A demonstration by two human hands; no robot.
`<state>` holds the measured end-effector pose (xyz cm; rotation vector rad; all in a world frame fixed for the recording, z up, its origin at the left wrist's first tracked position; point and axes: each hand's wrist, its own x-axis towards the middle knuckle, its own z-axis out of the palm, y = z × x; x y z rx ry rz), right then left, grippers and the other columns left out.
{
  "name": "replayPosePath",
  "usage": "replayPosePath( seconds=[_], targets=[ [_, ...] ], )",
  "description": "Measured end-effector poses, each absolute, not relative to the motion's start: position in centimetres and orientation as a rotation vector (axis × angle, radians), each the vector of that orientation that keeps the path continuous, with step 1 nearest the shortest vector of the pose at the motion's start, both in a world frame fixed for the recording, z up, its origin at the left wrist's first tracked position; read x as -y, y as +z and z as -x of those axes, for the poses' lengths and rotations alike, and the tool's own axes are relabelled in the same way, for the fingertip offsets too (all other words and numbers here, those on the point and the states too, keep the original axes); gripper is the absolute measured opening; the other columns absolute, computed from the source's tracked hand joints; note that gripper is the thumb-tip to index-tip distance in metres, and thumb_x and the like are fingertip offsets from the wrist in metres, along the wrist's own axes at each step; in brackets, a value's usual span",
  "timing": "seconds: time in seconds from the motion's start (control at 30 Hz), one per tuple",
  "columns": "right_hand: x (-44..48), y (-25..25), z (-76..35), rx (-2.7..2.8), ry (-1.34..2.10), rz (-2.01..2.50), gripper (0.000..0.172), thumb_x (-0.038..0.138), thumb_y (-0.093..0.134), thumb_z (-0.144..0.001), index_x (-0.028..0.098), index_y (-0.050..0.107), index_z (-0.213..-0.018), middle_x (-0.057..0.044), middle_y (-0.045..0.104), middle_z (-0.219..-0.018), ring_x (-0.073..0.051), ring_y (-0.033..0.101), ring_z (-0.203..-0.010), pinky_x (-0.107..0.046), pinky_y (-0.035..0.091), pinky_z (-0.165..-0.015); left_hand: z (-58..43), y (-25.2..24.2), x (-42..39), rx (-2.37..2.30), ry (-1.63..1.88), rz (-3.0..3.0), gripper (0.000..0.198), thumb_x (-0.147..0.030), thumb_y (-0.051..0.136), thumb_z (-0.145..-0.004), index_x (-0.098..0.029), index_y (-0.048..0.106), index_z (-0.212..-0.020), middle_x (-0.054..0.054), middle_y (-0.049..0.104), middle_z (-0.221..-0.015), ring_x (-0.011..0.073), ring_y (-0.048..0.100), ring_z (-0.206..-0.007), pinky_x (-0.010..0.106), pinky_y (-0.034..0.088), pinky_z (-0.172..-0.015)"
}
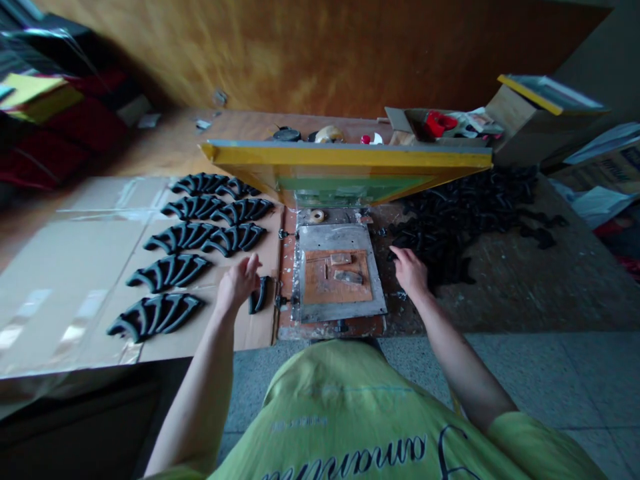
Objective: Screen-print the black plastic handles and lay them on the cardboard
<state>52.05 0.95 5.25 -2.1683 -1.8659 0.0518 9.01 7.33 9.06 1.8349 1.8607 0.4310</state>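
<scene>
Far left, out toward 10 o'clock from the metal plate, sits a red bundle (35, 150). Closer in there's the cardboard sheet (113, 233), and on it, from 8 round to 10, fan-like rows of black curved pieces (170, 272), overlapping neatly!

At 9 o'clock here's the left hand (239, 283), raised over the sheet, fingers loosely bent, gripping nothing that shows. Just beside it a lone black piece (257, 295) lies on the cardboard; whether a finger brushes it, one cannot tell.

On to the middle: the roll of tape (313, 217) between 11 and 12, the yellow-edged frame (350, 156) tilted up at 12, and the metal plate (335, 235) itself, with a brown board (314, 288) carrying small blocks (349, 277).

Across to 3 o'clock, and it's the right hand (411, 272), released, fingers stretched forward at the edge of a jumbled black pile (460, 220) centred on 2; contact there can't be made out. Behind, at 1, stands an open carton (413, 120) with something red (440, 123) inside.
</scene>
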Motion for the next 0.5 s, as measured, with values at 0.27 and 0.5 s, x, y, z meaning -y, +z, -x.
replayPosePath(
  seconds=[0.27,0.5],
  targets=[
    [-5.5,2.7,-41.3,2.479,0.218,1.273,0.032,0.007,0.052,-0.093,0.023,0.074,-0.111,-0.005,0.070,-0.116,-0.019,0.060,-0.100,-0.033,0.051,-0.089,-19.1,20.8,-12.9,-1.075,1.517,-1.314,0.064,-0.070,0.028,-0.093,-0.018,0.058,-0.114,-0.003,0.055,-0.054,0.0086,0.048,-0.041,0.019,0.041,-0.046],
    [-4.8,3.2,-45.0,2.252,0.390,1.303,0.029,0.008,0.056,-0.090,0.020,0.073,-0.110,-0.001,0.071,-0.113,-0.016,0.061,-0.101,-0.030,0.051,-0.093,-16.7,18.1,-7.2,-1.200,1.409,-1.237,0.062,-0.067,0.037,-0.092,-0.015,0.071,-0.096,0.004,0.062,-0.064,0.0121,0.057,-0.054,0.021,0.043,-0.047]
  ],
)
